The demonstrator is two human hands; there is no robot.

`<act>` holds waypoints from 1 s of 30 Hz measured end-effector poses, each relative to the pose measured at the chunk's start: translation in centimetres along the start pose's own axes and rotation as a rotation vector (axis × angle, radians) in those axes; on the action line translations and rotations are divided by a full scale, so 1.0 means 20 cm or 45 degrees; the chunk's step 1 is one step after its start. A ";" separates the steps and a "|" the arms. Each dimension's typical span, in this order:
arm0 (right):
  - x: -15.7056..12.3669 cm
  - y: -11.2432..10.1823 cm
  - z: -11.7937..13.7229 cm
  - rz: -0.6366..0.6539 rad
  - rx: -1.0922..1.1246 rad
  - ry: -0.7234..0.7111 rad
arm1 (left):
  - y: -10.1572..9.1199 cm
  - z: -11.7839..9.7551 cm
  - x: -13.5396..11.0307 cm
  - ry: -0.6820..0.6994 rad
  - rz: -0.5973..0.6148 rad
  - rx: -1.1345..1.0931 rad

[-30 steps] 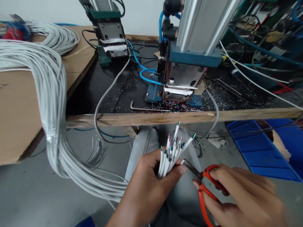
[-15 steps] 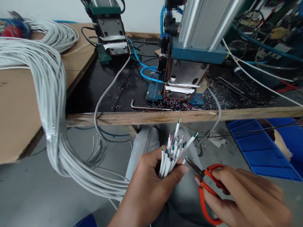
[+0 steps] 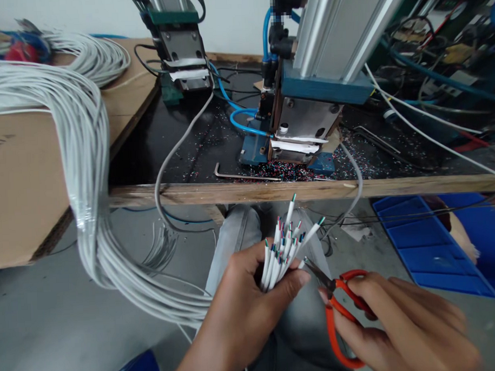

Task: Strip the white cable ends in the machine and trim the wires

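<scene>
My left hand point(image 3: 251, 299) is closed around the ends of a bundle of white cables point(image 3: 279, 260). Small coloured wire tips, green, red and blue among them, stick out of the cut ends. One cable end point(image 3: 302, 263) leans out to the right by my thumb. My right hand point(image 3: 398, 315) grips a pair of scissors point(image 3: 336, 290) with orange handles, fingers in the loops. The dark blades point up and left, their tips at or very near that single cable end; whether they touch it I cannot tell. Leftward, the cables continue as a thick grey-white bundle point(image 3: 88, 175) wrapped with clear tape.
A black-topped bench point(image 3: 181, 155) with a wooden edge runs ahead, bearing two pneumatic presses point(image 3: 302, 118), a hex key point(image 3: 247, 176) and scattered coloured bits. Cardboard point(image 3: 23, 177) lies at left under the cables. A blue crate point(image 3: 420, 244) stands on the floor at right.
Hardly anything differs. The whole view has shifted very slightly; both hands, the cables and the scissors keep the same positions relative to each other.
</scene>
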State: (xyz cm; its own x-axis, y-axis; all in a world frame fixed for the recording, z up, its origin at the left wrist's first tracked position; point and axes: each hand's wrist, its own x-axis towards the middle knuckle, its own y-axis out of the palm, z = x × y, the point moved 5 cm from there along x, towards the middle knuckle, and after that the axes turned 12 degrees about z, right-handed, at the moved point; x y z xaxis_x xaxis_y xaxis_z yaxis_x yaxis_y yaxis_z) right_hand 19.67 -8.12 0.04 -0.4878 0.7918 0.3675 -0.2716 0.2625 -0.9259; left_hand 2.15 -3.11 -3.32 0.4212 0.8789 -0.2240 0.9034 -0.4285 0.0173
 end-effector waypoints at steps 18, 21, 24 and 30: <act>-0.02 0.01 0.00 -0.016 0.026 0.039 | 0.00 0.00 0.00 -0.001 -0.007 -0.002; -0.01 0.01 0.01 -0.076 0.027 0.041 | 0.00 -0.01 0.00 0.002 -0.003 0.004; -0.01 0.01 0.01 -0.083 0.024 0.034 | 0.00 -0.01 0.00 0.011 -0.005 0.006; -0.01 0.00 0.02 -0.055 0.064 0.017 | 0.00 -0.01 0.00 0.014 -0.010 -0.018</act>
State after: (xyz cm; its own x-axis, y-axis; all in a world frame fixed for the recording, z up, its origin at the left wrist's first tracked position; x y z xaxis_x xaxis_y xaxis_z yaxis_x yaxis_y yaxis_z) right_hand 19.45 -8.38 -0.03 -0.4636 0.7878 0.4056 -0.3336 0.2689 -0.9035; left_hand 2.12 -3.08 -3.15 0.4149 0.8845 -0.2134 0.9076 -0.4188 0.0290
